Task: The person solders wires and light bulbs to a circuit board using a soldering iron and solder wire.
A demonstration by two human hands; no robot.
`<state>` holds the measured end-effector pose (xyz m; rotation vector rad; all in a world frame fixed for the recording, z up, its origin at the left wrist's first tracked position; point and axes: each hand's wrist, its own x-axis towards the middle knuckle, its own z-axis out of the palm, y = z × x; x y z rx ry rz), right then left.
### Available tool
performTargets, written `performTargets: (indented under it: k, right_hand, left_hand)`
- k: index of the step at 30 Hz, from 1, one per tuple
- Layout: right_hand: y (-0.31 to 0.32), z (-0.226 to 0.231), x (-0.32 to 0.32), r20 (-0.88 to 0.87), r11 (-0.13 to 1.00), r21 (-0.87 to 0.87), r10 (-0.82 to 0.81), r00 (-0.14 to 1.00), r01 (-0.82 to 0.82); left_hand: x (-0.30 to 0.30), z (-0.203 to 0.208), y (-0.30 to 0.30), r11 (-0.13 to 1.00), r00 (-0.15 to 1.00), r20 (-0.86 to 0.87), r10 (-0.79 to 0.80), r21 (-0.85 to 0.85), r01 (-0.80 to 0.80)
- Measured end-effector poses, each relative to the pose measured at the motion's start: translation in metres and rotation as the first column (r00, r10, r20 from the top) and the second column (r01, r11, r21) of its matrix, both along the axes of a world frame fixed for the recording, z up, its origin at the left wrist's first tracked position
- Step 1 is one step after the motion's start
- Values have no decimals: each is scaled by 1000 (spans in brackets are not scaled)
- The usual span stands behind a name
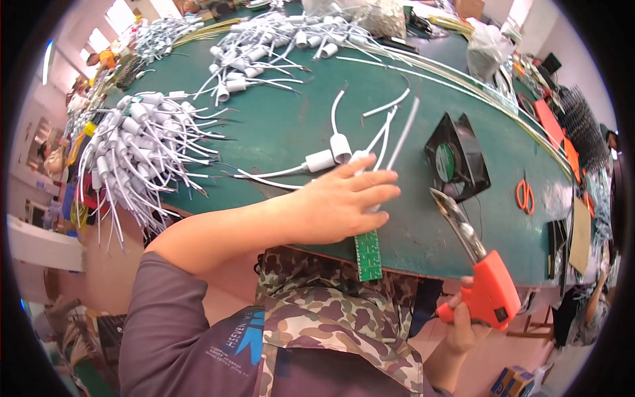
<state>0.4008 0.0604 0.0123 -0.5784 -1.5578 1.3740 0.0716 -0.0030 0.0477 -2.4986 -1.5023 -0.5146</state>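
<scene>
My left hand reaches over the front of the green table with its fingers stretched out and apart. Under and beside its fingers lie white cylinders with wires, one white cylinder to its left and another white cylinder just beyond. Part of what lies beneath the palm is hidden. A green circuit board strip sticks out past the table edge below this hand. Gripped by its handle in my right hand is an orange soldering gun, its metal tip pointing up and left toward the table.
A black fan stands right of the loose wires. Orange-handled scissors lie farther right. Bundled white cylinders with wires hang over the left edge, and a heap of more covers the back. Long pale tubes run along the far side.
</scene>
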Motion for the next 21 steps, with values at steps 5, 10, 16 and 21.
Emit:
performTargets:
  k: [5,10,16,21]
  right_hand:
    - [1,0,2,-35,996,36,-82,996,84]
    - [9,1,0,-20,992,87,-85,996,86]
    - [7,3,-10,-45,990,112,-79,996,83]
    - [6,4,-18,-34,993,79,-88,996,90]
  left_hand:
    - [-6,-22,16,970,942,296,-158,-134,205]
    - [-8,-12,22,954,929,298,-220,-133,268]
    - [-21,-22,31,970,977,110,-185,-142,199]
    - [-39,-20,27,978,977,136,-165,-107,180]
